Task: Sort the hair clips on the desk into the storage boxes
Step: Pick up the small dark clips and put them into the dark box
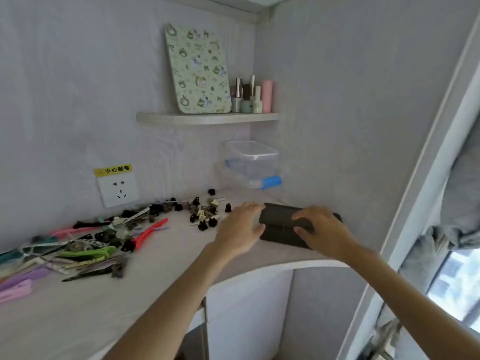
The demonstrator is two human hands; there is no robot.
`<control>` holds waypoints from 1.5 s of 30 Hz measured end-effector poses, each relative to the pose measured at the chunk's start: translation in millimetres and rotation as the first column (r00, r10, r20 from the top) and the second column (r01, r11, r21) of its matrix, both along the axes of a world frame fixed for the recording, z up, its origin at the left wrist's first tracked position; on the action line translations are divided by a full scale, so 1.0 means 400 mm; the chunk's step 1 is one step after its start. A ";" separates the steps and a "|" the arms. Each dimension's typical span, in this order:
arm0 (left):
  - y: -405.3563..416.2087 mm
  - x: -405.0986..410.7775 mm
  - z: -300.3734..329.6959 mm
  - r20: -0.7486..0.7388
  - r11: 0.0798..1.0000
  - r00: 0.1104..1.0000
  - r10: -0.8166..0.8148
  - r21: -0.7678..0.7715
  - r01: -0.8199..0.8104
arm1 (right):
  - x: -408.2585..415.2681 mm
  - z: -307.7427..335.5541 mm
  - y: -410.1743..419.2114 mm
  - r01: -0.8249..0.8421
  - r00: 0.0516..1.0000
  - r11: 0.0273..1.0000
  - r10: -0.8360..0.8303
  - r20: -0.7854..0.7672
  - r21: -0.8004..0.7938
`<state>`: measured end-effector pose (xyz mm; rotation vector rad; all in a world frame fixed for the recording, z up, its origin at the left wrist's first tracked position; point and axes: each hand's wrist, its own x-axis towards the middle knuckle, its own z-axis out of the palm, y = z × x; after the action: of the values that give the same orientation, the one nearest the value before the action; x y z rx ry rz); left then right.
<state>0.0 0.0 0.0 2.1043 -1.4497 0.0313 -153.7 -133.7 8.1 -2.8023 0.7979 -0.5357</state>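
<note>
A: Where are the hands?
B: Both on the dark flat case (279,229) at the far right of the counter (161,258). Left hand (240,229) is at its left end, fingers (253,207) curled over the far-left corner, thumb on the near edge. Right hand (323,229) lies over its right part, fingers (301,215) bent and pinching the top surface.
A: And the hair clips?
B: Not in either hand. Small black claw clips (205,214) are scattered just left of the left hand, near but apart from the fingers. Long coloured clips (85,248) are piled further left, well apart from both hands.
A: Storage boxes?
B: Clear plastic boxes (250,165), stacked in the far corner behind the case, blue latch on the lower one. Contents can't be made out.
</note>
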 end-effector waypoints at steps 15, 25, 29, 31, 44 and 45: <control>-0.017 0.024 0.039 0.668 0.950 0.730 -0.143 0.299 -0.088 | 0.036 0.005 -0.004 -0.160 0.932 0.937 0.039 -0.361 -0.312; -0.023 -0.015 0.058 0.749 0.849 0.570 -0.338 0.504 -0.159 | 0.061 0.042 0.009 -0.291 0.879 0.877 0.087 -0.470 -0.381; -0.010 -0.015 0.077 0.751 0.867 0.581 -0.316 0.476 -0.144 | 0.062 0.052 0.008 -0.274 0.891 0.874 0.074 -0.447 -0.401; 0.000 0.000 0.072 0.745 0.913 0.628 -0.226 0.386 -0.129 | 0.064 0.056 0.012 -0.249 0.905 0.873 0.055 -0.422 -0.419; 0.071 0.138 -0.120 -0.237 0.996 0.967 0.087 0.049 -0.078 | 0.030 0.055 -0.011 -0.309 0.863 0.899 0.128 -0.489 -0.311; 0.070 0.139 -0.118 -0.239 0.995 0.967 0.090 0.057 -0.079 | 0.027 0.063 -0.017 -0.298 0.857 0.920 0.141 -0.496 -0.254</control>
<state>55.7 28.0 -47.2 2.1227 -1.2271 -0.2202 -142.7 -140.6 33.5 -3.3336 0.4673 0.0769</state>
